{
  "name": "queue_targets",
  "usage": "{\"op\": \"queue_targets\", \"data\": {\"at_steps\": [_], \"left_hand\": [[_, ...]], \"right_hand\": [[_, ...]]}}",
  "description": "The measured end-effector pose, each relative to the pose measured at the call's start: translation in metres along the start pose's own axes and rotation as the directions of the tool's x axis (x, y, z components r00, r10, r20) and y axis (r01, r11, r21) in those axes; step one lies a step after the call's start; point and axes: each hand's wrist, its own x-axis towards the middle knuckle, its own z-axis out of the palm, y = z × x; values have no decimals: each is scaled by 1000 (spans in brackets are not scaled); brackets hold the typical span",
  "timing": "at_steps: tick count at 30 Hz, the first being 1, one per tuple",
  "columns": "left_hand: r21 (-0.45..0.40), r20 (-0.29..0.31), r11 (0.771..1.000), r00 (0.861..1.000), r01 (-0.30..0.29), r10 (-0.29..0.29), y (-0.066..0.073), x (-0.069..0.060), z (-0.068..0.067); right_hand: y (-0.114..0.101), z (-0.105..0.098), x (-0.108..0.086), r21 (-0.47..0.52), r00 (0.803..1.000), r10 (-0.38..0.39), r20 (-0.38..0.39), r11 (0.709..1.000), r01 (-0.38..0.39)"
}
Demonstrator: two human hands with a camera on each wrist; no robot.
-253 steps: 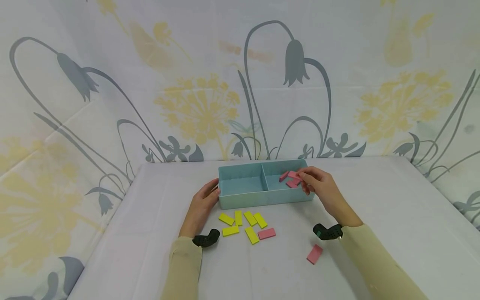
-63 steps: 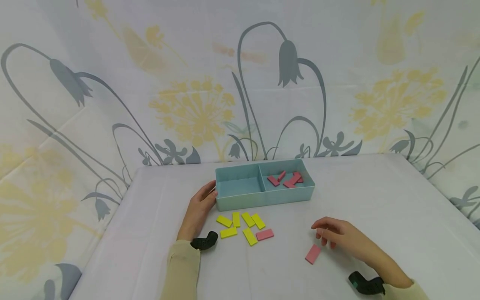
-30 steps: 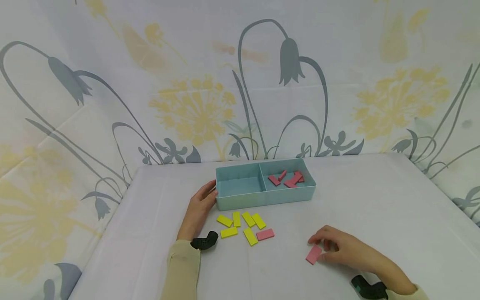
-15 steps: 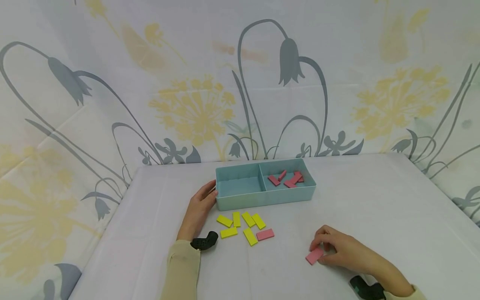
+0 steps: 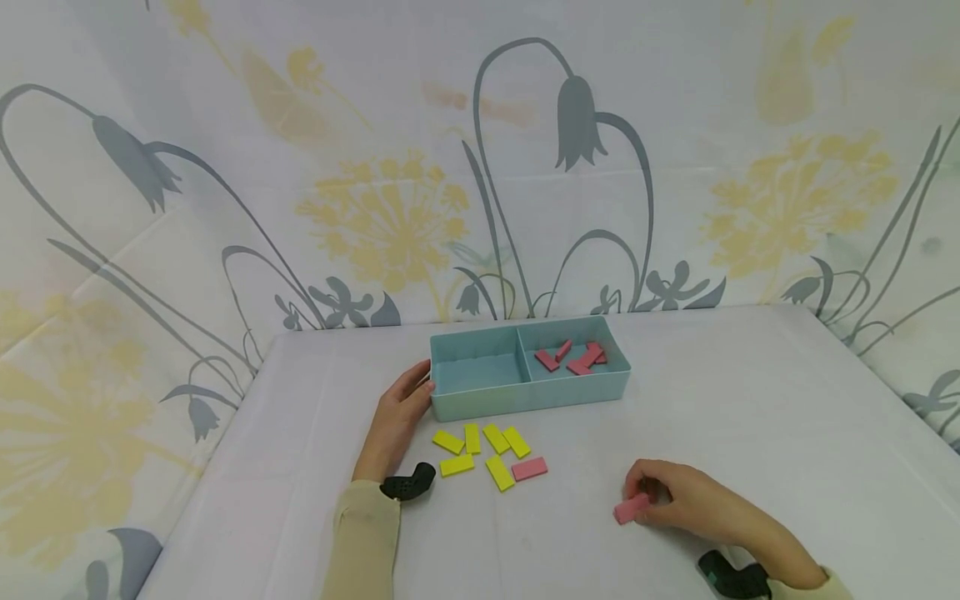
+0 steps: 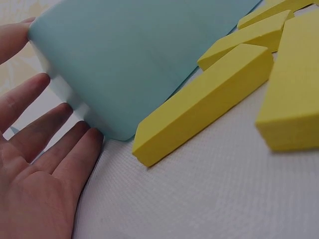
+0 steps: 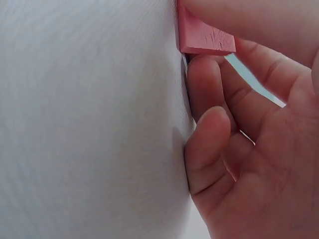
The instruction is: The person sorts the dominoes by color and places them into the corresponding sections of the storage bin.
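My right hand (image 5: 686,500) pinches a flat pink block (image 5: 628,508) between thumb and fingers at the front right of the table. The block is tipped up on its edge, low at the cloth. In the right wrist view the pink block (image 7: 204,37) shows at the top, partly covered by a finger. My left hand (image 5: 393,421) rests its fingertips on the left end of a light blue two-part box (image 5: 525,398). The left wrist view has these fingers fairly straight against the box wall (image 6: 114,64). Several pink blocks (image 5: 585,365) lie in the box's right compartment.
Several yellow blocks (image 5: 500,472) lie in front of the box, with another pink block (image 5: 530,468) beside them. A patterned cloth (image 5: 405,208) hangs behind the white-covered table (image 5: 750,400).
My right hand has come from the box's right compartment to the front right, closed on the pink block there and tipped it up. The left hand stays at the box.
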Motion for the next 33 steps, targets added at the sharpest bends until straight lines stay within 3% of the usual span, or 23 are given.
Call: {"op": "queue_targets", "data": {"at_steps": [8,19,27,33], "left_hand": [[-12,2,1000,1000,-8,8,0,2,1],[-16,9,1000,1000,-11,11,0,2,1],[-9,8,1000,1000,-7,7,1,1,1],[0,-25,1000,999,20,-20,2,0,1]], "right_hand": [[2,0,3,59,998,67,-8,996,-67],[7,-3,4,170,1000,19,15,985,-22],[6,-5,4,201,998,65,22,977,-69],[8,-8,3,250,995,96,23,963,-99]]}}
